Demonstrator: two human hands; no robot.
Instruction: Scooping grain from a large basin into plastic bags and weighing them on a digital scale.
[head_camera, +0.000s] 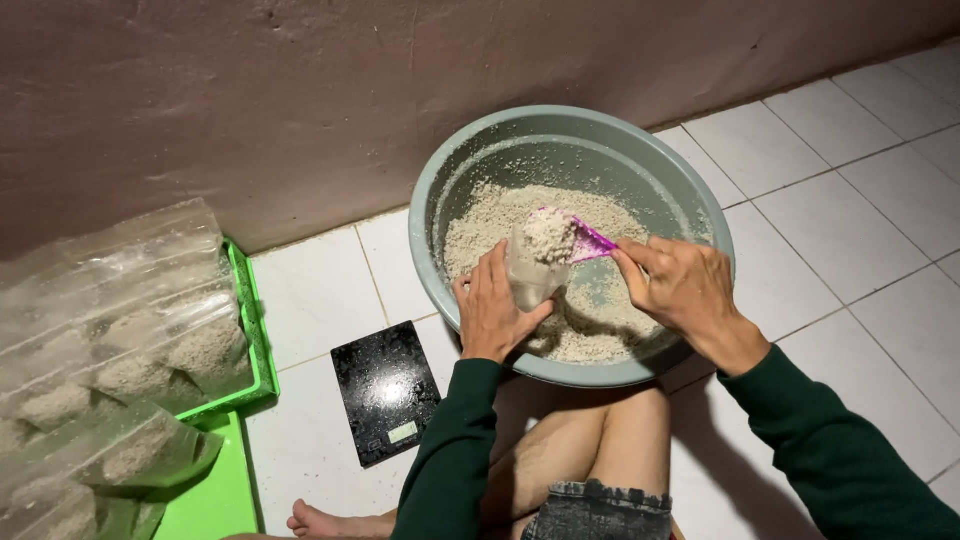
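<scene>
Scooping pale grain from round grey plastic basin (690, 190) into bag.
Left hand (492, 312) gripping small clear plastic bag (530, 275), part-filled; right hand (680, 285) pinching pink plastic scoop (588, 242); filled bags (120, 340) at nine o'clock, much grain left.

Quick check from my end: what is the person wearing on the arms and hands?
Both arms are covered by long dark green sleeves reaching the wrists, plain, with no visible markings. The left hand and right hand are bare: no gloves, and no rings or watch that can be made out.
</scene>
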